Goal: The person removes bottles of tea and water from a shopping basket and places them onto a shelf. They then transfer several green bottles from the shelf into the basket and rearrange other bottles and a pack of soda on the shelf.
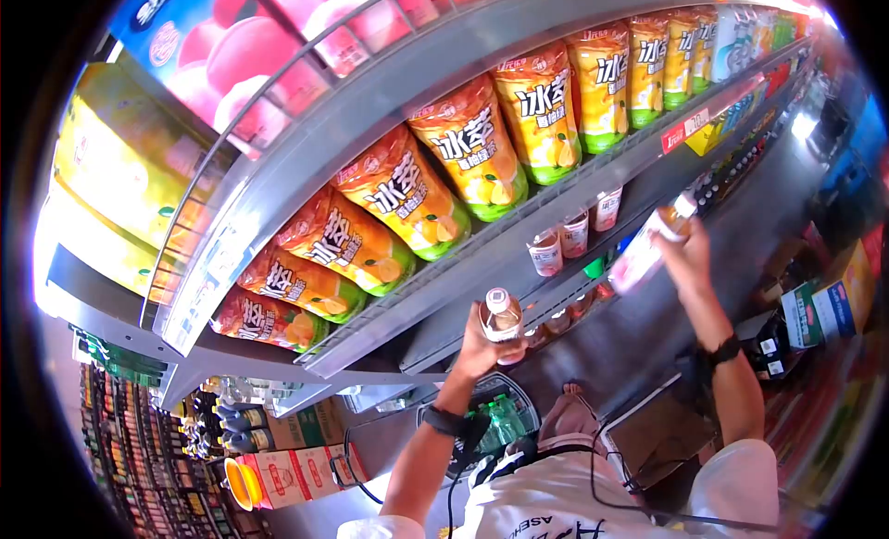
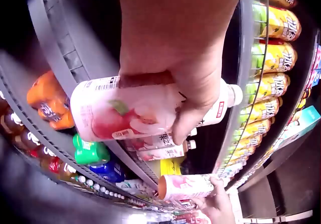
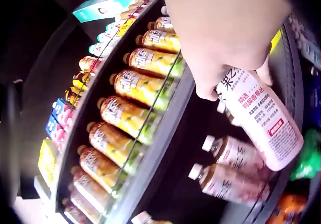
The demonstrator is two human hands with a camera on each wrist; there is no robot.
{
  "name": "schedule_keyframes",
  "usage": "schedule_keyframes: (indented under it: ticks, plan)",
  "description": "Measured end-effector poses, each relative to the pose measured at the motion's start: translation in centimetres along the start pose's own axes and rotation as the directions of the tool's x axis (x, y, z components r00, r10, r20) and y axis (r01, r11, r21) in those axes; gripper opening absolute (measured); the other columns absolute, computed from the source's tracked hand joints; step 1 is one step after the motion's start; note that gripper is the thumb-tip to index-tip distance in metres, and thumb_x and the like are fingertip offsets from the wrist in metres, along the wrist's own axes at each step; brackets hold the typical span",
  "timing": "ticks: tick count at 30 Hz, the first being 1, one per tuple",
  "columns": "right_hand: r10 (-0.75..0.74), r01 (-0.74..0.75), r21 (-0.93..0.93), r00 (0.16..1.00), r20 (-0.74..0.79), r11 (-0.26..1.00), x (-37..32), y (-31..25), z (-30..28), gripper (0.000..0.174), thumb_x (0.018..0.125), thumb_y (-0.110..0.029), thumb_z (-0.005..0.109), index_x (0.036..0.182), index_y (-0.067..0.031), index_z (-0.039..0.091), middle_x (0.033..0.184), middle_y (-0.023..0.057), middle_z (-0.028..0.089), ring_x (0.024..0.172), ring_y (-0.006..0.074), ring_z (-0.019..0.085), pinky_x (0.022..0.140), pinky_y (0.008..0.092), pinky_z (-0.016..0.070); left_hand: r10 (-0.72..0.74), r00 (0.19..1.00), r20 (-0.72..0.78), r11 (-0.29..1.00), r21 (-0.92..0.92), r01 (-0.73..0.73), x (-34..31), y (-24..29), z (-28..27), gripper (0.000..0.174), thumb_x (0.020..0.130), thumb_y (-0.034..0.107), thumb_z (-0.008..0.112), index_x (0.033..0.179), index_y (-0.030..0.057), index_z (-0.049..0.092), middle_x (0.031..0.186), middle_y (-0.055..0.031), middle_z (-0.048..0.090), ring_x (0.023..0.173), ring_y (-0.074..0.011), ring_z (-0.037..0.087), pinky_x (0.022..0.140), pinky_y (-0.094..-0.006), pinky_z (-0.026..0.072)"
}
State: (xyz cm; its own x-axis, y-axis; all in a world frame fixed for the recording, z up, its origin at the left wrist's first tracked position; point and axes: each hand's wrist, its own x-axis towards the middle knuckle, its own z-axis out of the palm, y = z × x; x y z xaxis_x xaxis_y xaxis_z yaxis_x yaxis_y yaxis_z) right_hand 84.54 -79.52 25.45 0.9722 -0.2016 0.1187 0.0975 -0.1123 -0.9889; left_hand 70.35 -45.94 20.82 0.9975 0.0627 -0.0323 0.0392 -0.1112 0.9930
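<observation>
My left hand [image 1: 475, 350] grips a pink-labelled peach drink bottle [image 1: 503, 319] with a white cap, upright in the head view. The left wrist view shows the fingers wrapped round its upper part, the peach picture on the label [image 2: 120, 114] exposed. Further right, my right hand [image 1: 686, 254] holds a second such bottle [image 1: 637, 259] near its neck, tilted, with its base toward the shelf. Its text label [image 3: 266, 114] faces the right wrist camera. Close by on the lower shelf stand several matching pink-labelled bottles [image 3: 235, 183].
A shelf front [image 1: 463, 252] with a wire rail runs above both hands, lined with yellow-orange drink bottles [image 1: 468, 148]. A basket [image 1: 530, 405] with green bottles is below the left hand. Cardboard boxes [image 1: 838, 294] stand at right. Green-wrapped [image 2: 90, 151] and orange-wrapped bottles [image 2: 50, 101] sit on a lower shelf.
</observation>
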Motion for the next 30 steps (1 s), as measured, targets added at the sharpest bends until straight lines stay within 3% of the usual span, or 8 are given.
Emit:
schedule_keyframes:
  ticks: [4, 8, 12, 15, 17, 22, 25, 30]
  plan:
    - [-0.189, 0.198, 0.141, 0.979, -0.073, 0.97, 10.2, 5.0, -0.5, 0.047, 0.07, -0.002, 0.078, 0.108, 0.0002, 0.05, 0.098, 0.0081, 0.064, 0.086, 0.0148, 0.063, 0.076, 0.0289, 0.0526, 0.27, 0.962, 0.045, 0.939, 0.209, -0.273, 3.2, -0.8, -0.4, 0.08, 0.055, 0.009, 0.091, 0.122, 0.0023, 0.047, 0.113, -0.0066, 0.058, 0.108, -0.0169, 0.055, 0.093, -0.0318, 0.0463]
    - [-0.301, 0.296, -0.092, 0.953, -0.039, 0.951, 15.2, 8.7, 0.1, 0.055, 0.066, -0.013, 0.081, 0.11, -0.002, 0.05, 0.096, 0.0113, 0.066, 0.086, 0.022, 0.066, 0.078, 0.0358, 0.0523, 0.103, 0.994, -0.044, 0.995, 0.011, -0.103, 4.7, 3.3, 1.1, 0.051, 0.062, 0.002, 0.087, 0.106, -0.0004, 0.062, 0.101, -0.0051, 0.068, 0.094, -0.0143, 0.064, 0.088, -0.0299, 0.0508]
    - [-0.254, 0.249, -0.295, 0.967, 0.023, 0.922, 18.0, 9.1, 2.5, 0.065, 0.063, -0.024, 0.083, 0.114, -0.0015, 0.049, 0.095, 0.0187, 0.069, 0.091, 0.0334, 0.068, 0.078, 0.0403, 0.0529, -0.132, 0.984, -0.12, 0.988, 0.06, 0.14, 7.5, -1.5, -0.3, 0.057, 0.066, 0.0, 0.084, 0.118, -0.0002, 0.059, 0.109, -0.0046, 0.066, 0.098, -0.0152, 0.063, 0.088, -0.0308, 0.0515]
    - [-0.177, 0.223, -0.438, 0.974, 0.142, 0.871, 18.2, 7.3, 2.8, 0.043, 0.062, -0.024, 0.082, 0.095, -0.0018, 0.064, 0.093, 0.0174, 0.07, 0.091, 0.0345, 0.067, 0.078, 0.0416, 0.0534, -0.029, 0.994, -0.109, 0.993, 0.113, 0.041, 9.7, -2.2, 0.4, 0.053, 0.068, 0.0, 0.082, 0.117, -0.0002, 0.061, 0.111, -0.0064, 0.066, 0.099, -0.016, 0.064, 0.089, -0.0312, 0.0516]
    - [-0.207, 0.294, -0.476, 0.952, 0.227, 0.829, 18.2, 7.0, 3.5, 0.036, 0.063, -0.026, 0.081, 0.089, -0.0038, 0.068, 0.092, 0.0166, 0.07, 0.089, 0.0345, 0.067, 0.077, 0.0414, 0.0536, 0.037, 0.997, -0.066, 0.976, 0.217, -0.022, 10.5, -1.5, 1.1, 0.039, 0.073, 0.021, 0.082, 0.107, 0.0069, 0.068, 0.101, -0.0033, 0.07, 0.091, -0.0149, 0.065, 0.082, -0.0306, 0.051]
    - [-0.242, 0.4, -0.547, 0.909, 0.34, 0.735, 18.0, 8.3, 4.2, 0.041, 0.063, -0.031, 0.078, 0.093, -0.0041, 0.07, 0.093, 0.0173, 0.07, 0.088, 0.0346, 0.067, 0.075, 0.0412, 0.0535, -0.051, 0.999, -0.013, 0.953, 0.298, 0.053, 12.7, -4.9, 0.5, 0.055, 0.074, 0.034, 0.081, 0.118, 0.0059, 0.063, 0.112, -0.0078, 0.067, 0.104, -0.0198, 0.061, 0.092, -0.0335, 0.047]
    - [-0.203, 0.441, -0.499, 0.864, 0.461, 0.746, 18.7, 9.5, 4.0, 0.044, 0.064, -0.029, 0.078, 0.098, -0.0024, 0.068, 0.097, 0.0177, 0.069, 0.091, 0.0319, 0.067, 0.078, 0.0391, 0.0527, -0.223, 0.975, -0.022, 0.951, 0.213, 0.223, 13.2, -5.7, 0.1, 0.05, 0.077, 0.019, 0.08, 0.119, 0.0006, 0.061, 0.113, -0.0046, 0.066, 0.104, -0.0143, 0.059, 0.093, -0.0294, 0.0464]
    - [-0.109, 0.462, -0.391, 0.745, 0.659, 0.796, 19.7, 7.9, 2.9, 0.04, 0.071, -0.019, 0.077, 0.104, -0.0012, 0.065, 0.103, 0.0164, 0.067, 0.095, 0.0273, 0.064, 0.083, 0.0358, 0.0507, -0.09, 0.996, 0.027, 0.994, 0.072, 0.088, 13.0, -4.7, 0.1, 0.049, 0.083, 0.031, 0.075, 0.122, 0.0061, 0.061, 0.12, -0.0069, 0.063, 0.111, -0.0175, 0.056, 0.098, -0.0317, 0.0425]
